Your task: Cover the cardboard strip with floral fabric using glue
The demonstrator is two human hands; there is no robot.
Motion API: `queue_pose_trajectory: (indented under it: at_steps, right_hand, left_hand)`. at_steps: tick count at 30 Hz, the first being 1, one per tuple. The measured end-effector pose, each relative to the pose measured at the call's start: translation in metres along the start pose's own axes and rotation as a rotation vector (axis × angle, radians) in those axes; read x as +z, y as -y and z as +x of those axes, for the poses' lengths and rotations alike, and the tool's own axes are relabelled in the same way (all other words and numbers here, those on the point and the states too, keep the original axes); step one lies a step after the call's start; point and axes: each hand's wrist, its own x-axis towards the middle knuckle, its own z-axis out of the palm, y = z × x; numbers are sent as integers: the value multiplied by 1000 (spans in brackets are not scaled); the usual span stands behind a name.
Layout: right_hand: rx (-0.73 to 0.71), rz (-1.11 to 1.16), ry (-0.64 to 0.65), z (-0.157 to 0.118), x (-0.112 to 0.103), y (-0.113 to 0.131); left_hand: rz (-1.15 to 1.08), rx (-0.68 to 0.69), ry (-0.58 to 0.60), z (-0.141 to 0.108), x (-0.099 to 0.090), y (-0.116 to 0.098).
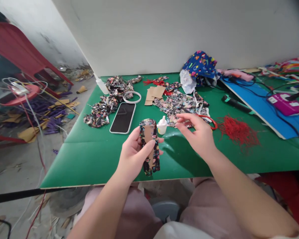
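Note:
My left hand (136, 151) grips a cardboard strip (149, 132) wrapped along its edges in dark floral fabric. Its bare brown side faces up, and my thumb presses across it near the table's front edge. My right hand (195, 134) hovers to the right with thumb and fingers apart, nothing visible in it. Between the hands stands a small white bottle (162, 126) with a pointed cap. Behind my right hand a red loop-shaped handle (212, 122) shows in part, beside a pile of floral fabric pieces (178, 103).
A phone (123, 118), a white ring (132, 97), cardboard pieces (154, 93) and crumpled floral fabric (99, 111) lie on the green table (89, 159). Red strings (239, 129), a blue board (261, 106) and a purple device (287, 103) with cables occupy the right.

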Motion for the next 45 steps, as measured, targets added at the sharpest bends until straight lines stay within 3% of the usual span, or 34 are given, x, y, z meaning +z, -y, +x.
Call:
queue_pose_trajectory:
  at_steps: [2,5,7,14,20,29,45]
  right_hand:
    - [66,221,44,-8,-2,11]
    - [133,629,400,-18,6,17]
    - [190,791,558,-21,13,17]
    - [257,920,671,-24,14,19]
    - [212,856,662,-25,14,21]
    - [-9,498,587,-25,8,24]
    - [-93,374,540,-24,13,18]
  left_hand:
    - [12,-34,74,-2,2,3]
    - [66,-25,167,-3,5,9]
    - [95,7,179,-3,6,12]
    - [117,13,231,-4,4,12]
    - [46,-52,254,-4,2,10]
    - [-141,-209,353,-5,0,13]
    - [-26,-248,293,-2,-1,13]
